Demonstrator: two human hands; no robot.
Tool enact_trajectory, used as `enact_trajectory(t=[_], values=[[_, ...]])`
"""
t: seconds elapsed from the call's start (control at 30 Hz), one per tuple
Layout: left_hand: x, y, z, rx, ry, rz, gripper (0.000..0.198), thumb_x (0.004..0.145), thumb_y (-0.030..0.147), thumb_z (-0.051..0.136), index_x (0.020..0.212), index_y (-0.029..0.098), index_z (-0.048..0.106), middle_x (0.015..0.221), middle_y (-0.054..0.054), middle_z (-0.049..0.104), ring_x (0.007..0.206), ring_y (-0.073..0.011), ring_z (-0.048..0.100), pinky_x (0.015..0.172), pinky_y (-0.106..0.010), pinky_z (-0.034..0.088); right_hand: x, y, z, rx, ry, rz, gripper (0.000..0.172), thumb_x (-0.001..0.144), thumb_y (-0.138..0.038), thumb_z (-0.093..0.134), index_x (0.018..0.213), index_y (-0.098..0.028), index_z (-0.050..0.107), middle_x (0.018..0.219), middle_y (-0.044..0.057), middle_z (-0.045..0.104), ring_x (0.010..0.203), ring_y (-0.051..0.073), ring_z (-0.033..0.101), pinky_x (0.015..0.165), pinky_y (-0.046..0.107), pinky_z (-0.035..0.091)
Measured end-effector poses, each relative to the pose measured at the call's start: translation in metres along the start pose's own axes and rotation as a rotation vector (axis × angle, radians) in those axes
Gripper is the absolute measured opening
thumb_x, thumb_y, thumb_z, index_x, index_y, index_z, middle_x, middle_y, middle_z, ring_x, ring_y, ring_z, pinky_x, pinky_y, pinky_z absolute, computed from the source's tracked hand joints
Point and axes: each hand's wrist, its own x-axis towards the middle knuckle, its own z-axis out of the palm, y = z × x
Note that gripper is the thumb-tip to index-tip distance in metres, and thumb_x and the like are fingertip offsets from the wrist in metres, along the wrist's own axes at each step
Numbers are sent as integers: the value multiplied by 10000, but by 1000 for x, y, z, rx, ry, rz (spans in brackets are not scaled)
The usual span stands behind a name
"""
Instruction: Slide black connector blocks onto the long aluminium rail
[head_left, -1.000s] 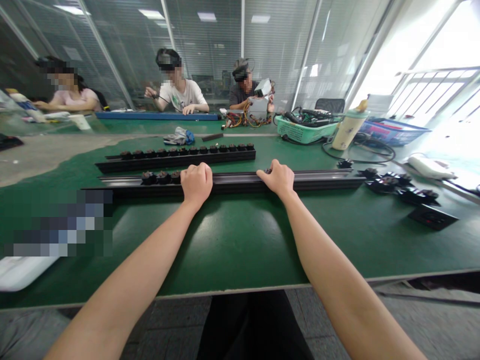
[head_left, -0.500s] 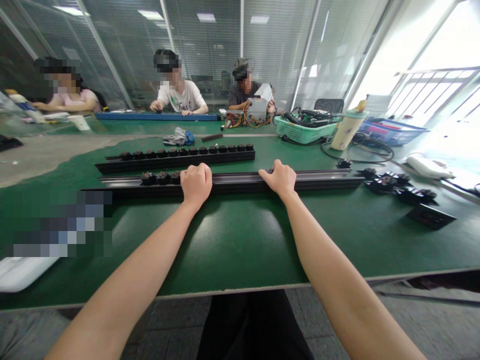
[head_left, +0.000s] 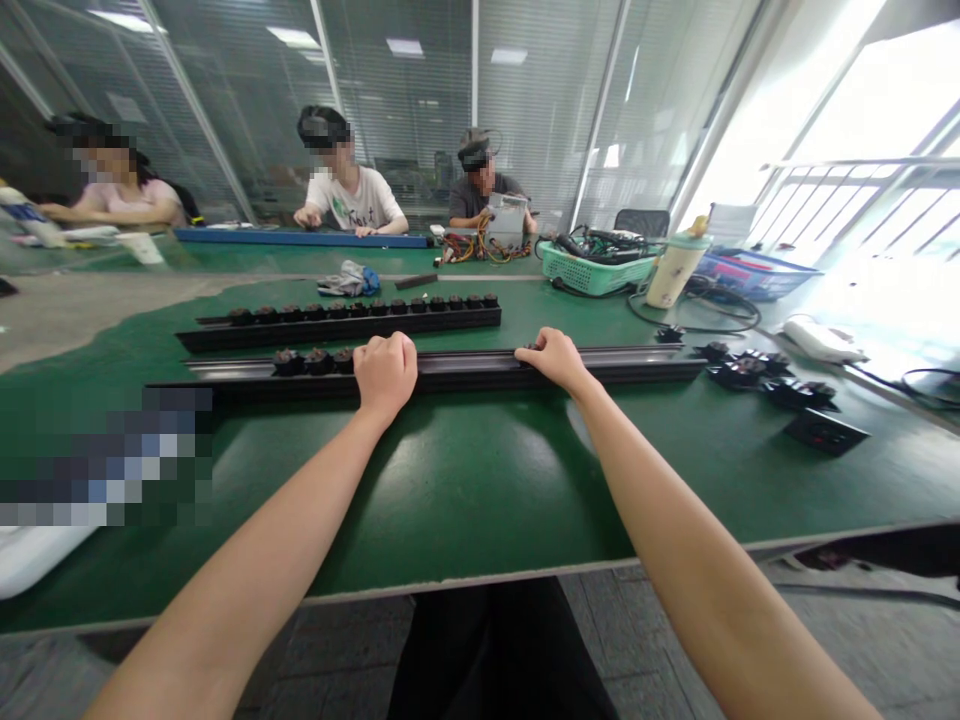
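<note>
A long black rail (head_left: 637, 364) lies across the green table (head_left: 465, 480) in front of me, with three round black socket modules (head_left: 311, 359) seated at its left end. My left hand (head_left: 385, 370) is curled in a fist over the rail just right of those modules. My right hand (head_left: 553, 357) rests on the rail further right, fingers bent over a small black module that is mostly hidden. A second black rail (head_left: 337, 322) filled with several modules lies parallel behind it.
Loose black modules (head_left: 754, 372) and a flat black plate (head_left: 825, 432) lie at the right. A green basket of cables (head_left: 592, 263), a cup (head_left: 667, 272) and black cable (head_left: 705, 315) stand behind. Three people sit at the far side. A white object (head_left: 30, 560) is at front left.
The view has shifted slightly, so everything sits a little further left in the frame. Both hands stay on the rail in the same places.
</note>
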Motion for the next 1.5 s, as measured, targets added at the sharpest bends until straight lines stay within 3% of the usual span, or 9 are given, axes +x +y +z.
enact_trajectory(t=[0.23, 0.53, 0.87, 1.13, 1.5], values=[[0, -1, 2, 23, 23, 19, 430, 1025, 315, 251, 945, 220, 662, 933, -131, 721, 989, -297, 608, 902, -436, 371, -3, 12, -8, 32, -76, -113, 371, 795, -558, 685, 790, -234, 504, 729, -27, 582, 687, 158, 518, 653, 274, 340], [0, 0, 0, 35, 14, 18, 413, 1017, 305, 265, 940, 219, 662, 948, -135, 723, 990, -299, 612, 881, -432, 378, -24, 11, 2, -63, 96, -145, 388, 921, -601, 595, 882, -215, 578, 837, 27, 640, 838, 207, 582, 744, 289, 375], [0, -1, 1, 31, 19, 20, 414, 1019, 307, 264, 939, 221, 661, 936, -129, 719, 992, -297, 610, 886, -431, 377, -24, 18, -5, -75, 84, -268, 387, 941, -528, 607, 1039, -170, 718, 965, 90, 640, 1005, 260, 557, 916, 354, 402], [0, 0, 0, 23, 4, 17, 424, 1021, 307, 257, 946, 216, 664, 948, -133, 717, 998, -301, 608, 892, -436, 376, -26, 19, -2, -75, 159, -197, 356, 917, -537, 637, 953, -187, 693, 1033, 100, 641, 1053, 274, 540, 952, 384, 368], [1, 0, 1, 44, 0, 10, 437, 1025, 316, 256, 972, 201, 674, 958, -138, 718, 1005, -302, 611, 889, -431, 377, -26, 21, 1, -57, 225, -250, 305, 908, -493, 686, 842, -198, 644, 945, 80, 636, 984, 264, 547, 887, 373, 354]])
